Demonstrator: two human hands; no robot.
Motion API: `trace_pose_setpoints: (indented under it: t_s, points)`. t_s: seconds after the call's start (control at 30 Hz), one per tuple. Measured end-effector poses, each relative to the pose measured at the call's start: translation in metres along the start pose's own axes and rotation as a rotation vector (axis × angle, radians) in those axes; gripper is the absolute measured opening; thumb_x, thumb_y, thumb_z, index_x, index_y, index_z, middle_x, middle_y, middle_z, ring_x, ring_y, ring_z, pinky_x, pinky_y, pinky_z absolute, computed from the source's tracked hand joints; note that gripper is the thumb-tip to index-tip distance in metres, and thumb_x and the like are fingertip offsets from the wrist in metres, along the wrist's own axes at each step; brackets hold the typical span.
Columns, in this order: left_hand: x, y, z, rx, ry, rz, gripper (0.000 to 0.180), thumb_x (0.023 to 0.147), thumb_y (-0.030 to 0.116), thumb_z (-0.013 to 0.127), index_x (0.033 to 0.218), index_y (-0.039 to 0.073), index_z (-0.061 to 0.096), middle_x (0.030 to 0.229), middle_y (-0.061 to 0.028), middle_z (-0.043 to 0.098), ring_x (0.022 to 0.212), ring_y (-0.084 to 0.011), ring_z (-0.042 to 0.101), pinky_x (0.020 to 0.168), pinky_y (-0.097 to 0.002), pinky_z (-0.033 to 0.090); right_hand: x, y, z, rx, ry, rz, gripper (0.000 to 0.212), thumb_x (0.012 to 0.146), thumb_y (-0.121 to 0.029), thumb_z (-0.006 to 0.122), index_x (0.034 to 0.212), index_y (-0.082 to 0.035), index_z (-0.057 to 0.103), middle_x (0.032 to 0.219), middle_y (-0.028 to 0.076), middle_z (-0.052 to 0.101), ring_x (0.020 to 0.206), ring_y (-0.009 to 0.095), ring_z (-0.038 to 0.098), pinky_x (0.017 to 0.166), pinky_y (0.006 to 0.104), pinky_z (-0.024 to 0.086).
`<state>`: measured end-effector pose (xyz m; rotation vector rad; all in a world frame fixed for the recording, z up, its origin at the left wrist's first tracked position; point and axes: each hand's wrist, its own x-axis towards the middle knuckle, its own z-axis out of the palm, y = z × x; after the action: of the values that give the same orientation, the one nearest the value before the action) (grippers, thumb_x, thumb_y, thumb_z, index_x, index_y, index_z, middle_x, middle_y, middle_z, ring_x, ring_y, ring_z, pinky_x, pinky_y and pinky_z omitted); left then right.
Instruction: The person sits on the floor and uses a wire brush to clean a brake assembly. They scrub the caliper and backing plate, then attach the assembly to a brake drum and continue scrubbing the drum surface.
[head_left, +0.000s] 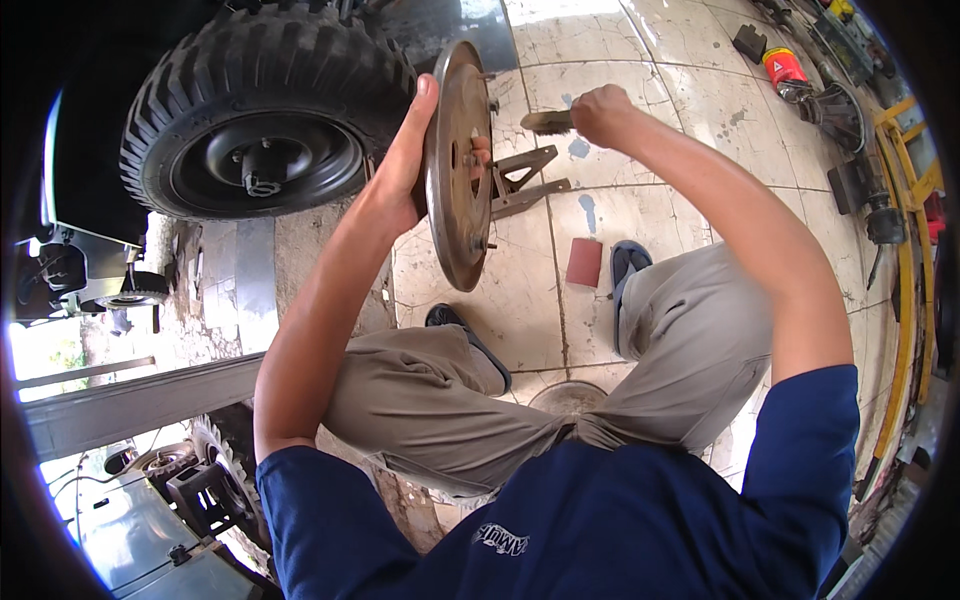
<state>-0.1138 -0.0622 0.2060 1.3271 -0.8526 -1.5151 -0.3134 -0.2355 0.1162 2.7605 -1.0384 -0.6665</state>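
A round, rusty metal backing plate [450, 200] is held upright on edge by my left hand [410, 150]. The thumb lies along its outer face, and fingertips show through the hole at its centre. Studs stick out of the plate's right side. My right hand [603, 117], closed in a fist, grips a brush [547, 122] whose brownish end points left toward the plate, apart from it. A forked metal bracket [530, 182] shows just right of the plate; I cannot tell whether they are joined. On the tiles below lies a reddish-brown sheet of sandpaper [584, 262].
A large treaded wheel [260, 150] on a vehicle stands at the upper left. Along the right lie a red can [784, 66], dark metal parts [838, 115] and a yellow frame [900, 300]. A round seat [568, 397] shows between my legs. A grey beam [140, 405] crosses at left.
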Motion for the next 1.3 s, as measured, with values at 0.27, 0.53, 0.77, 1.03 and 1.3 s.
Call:
trace_pose_setpoints:
  t_s: [0.27, 0.53, 0.77, 1.03, 1.3]
  points:
    - [0.035, -0.015, -0.002, -0.133, 0.045, 0.004, 0.076, 0.091, 0.064, 0.049, 0.136, 0.003, 0.047, 0.104, -0.0171, 0.063, 0.093, -0.0266, 0.062, 0.088, -0.0449, 0.051, -0.007, 0.039, 0.016, 0.122, 0.108, 0.09, 0.024, 0.091, -0.027, 0.062, 0.101, -0.009, 0.074, 0.098, 0.012, 0.073, 0.095, 0.028, 0.07, 0.077, 0.0421, 0.056]
    - [0.07, -0.042, -0.02, -0.192, 0.052, -0.051, 0.093, 0.08, 0.069, 0.059, 0.138, 0.0, 0.034, 0.107, -0.0167, 0.052, 0.095, -0.0255, 0.057, 0.084, -0.0405, 0.049, -0.016, 0.025, -0.002, 0.13, -0.114, 0.172, 0.026, 0.094, -0.026, 0.061, 0.11, -0.009, 0.073, 0.104, 0.01, 0.073, 0.097, 0.028, 0.07, 0.08, 0.0419, 0.055]
    - [0.072, -0.034, -0.03, -0.037, 0.024, -0.07, 0.084, 0.087, 0.07, 0.048, 0.14, 0.006, 0.044, 0.121, -0.0167, 0.059, 0.112, -0.0285, 0.058, 0.1, -0.0464, 0.042, -0.017, 0.025, 0.002, 0.11, -0.119, 0.166, 0.026, 0.095, -0.026, 0.06, 0.108, -0.008, 0.073, 0.102, 0.011, 0.073, 0.094, 0.027, 0.07, 0.078, 0.0409, 0.056]
    - [0.071, -0.016, -0.038, 0.436, 0.234, 0.021, 0.075, 0.09, 0.054, 0.055, 0.147, 0.007, 0.042, 0.149, -0.0195, 0.044, 0.14, -0.0323, 0.038, 0.116, -0.046, 0.026, -0.015, 0.036, 0.033, 0.285, -0.11, 0.225, 0.036, 0.099, -0.033, 0.053, 0.108, -0.001, 0.068, 0.102, 0.019, 0.071, 0.096, 0.033, 0.069, 0.08, 0.0445, 0.054]
    - [0.076, -0.019, -0.025, 0.513, 0.352, 0.154, 0.066, 0.095, 0.045, 0.053, 0.147, 0.007, 0.041, 0.14, -0.0165, 0.053, 0.132, -0.0283, 0.047, 0.112, -0.0412, 0.032, 0.005, 0.048, 0.041, 0.292, 0.066, 0.306, 0.04, 0.101, -0.031, 0.051, 0.119, 0.003, 0.06, 0.103, 0.02, 0.07, 0.101, 0.037, 0.067, 0.086, 0.0459, 0.053]
